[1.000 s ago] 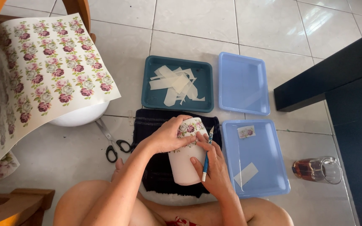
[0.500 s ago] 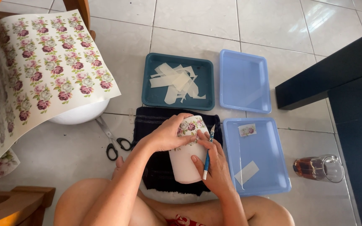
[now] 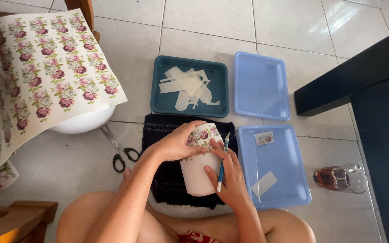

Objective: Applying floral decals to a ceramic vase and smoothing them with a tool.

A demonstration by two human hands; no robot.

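Two hands meet over a white cup (image 3: 197, 173) above the dark cloth (image 3: 167, 180). Left hand (image 3: 176, 144), grip curled, presses the cup's flowered rim. Right hand (image 3: 230, 177), at three o'clock, steadies its side, pinching a blue tool (image 3: 222, 167).

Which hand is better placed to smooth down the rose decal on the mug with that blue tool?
Probably the right hand: it holds the blue tool, whose tip lies at the rose decal. The left hand grips the white mug near its rim, steadying it over the dark cloth.
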